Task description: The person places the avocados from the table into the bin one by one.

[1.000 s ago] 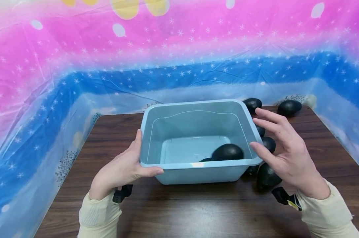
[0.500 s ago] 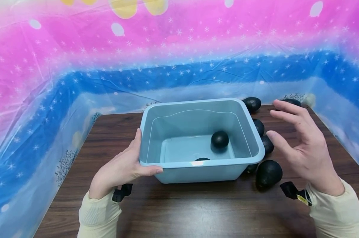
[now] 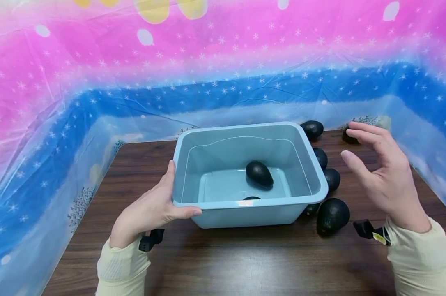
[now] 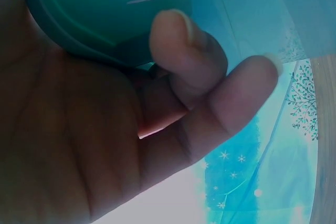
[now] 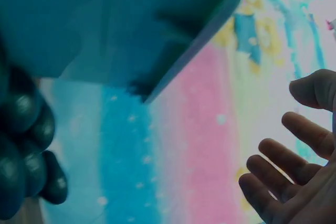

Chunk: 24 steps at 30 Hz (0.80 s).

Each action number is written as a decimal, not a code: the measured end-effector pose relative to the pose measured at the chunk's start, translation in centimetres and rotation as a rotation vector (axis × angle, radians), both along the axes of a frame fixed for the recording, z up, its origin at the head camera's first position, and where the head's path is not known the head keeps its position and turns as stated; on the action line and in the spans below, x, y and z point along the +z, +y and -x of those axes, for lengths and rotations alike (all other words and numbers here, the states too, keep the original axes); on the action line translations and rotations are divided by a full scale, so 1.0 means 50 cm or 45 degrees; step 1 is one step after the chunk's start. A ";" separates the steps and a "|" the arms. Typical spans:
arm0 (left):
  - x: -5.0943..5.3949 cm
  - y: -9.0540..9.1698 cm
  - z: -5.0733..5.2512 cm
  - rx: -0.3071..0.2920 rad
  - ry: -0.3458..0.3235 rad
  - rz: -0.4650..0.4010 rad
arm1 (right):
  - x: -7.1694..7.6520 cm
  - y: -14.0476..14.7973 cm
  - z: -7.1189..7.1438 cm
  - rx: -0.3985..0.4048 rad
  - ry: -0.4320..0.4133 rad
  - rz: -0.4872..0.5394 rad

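A pale blue-green plastic bin stands mid-table. My left hand holds its near left corner, thumb along the front rim. In the left wrist view, curled fingers lie against the bin. A dark avocado rests on the bin floor, and the front rim mostly hides another avocado. Right of the bin, my right hand hovers with fingers spread and holds nothing; the right wrist view shows the same bare hand. Its fingertips partly cover a far-right avocado.
Several avocados line the bin's right side, from the nearest avocado to a rear avocado. The bin partly hides some. The dark wood table ends at a patterned pink and blue curtain.
My right hand has moved away from the bin's right rim, rightward. The avocado inside has rolled left and turned on the bin floor. My left hand stays on the corner.
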State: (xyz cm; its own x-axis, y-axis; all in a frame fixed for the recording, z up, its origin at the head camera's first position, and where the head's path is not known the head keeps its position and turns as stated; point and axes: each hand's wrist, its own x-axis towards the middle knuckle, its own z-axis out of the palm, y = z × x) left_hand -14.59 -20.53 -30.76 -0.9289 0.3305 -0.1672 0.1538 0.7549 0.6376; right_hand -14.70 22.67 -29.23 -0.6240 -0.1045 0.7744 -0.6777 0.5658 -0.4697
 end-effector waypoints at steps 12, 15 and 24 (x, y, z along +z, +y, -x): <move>-0.002 0.000 -0.001 -0.003 0.006 0.013 | -0.138 0.101 0.122 -0.128 -0.734 -0.257; -0.001 0.001 -0.001 0.001 0.010 0.011 | -0.167 0.116 0.141 -0.128 -0.909 -0.344; 0.000 0.000 -0.001 0.002 0.004 0.030 | -0.214 0.135 0.167 -0.012 -1.067 -0.444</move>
State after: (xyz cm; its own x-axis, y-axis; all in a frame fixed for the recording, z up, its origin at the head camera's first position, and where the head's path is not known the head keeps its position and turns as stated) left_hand -14.52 -20.52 -30.75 -0.9299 0.3252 -0.1719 0.1549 0.7701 0.6189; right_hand -23.04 29.42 -39.95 -0.9709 -0.2395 -0.0083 -0.1853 0.7721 -0.6079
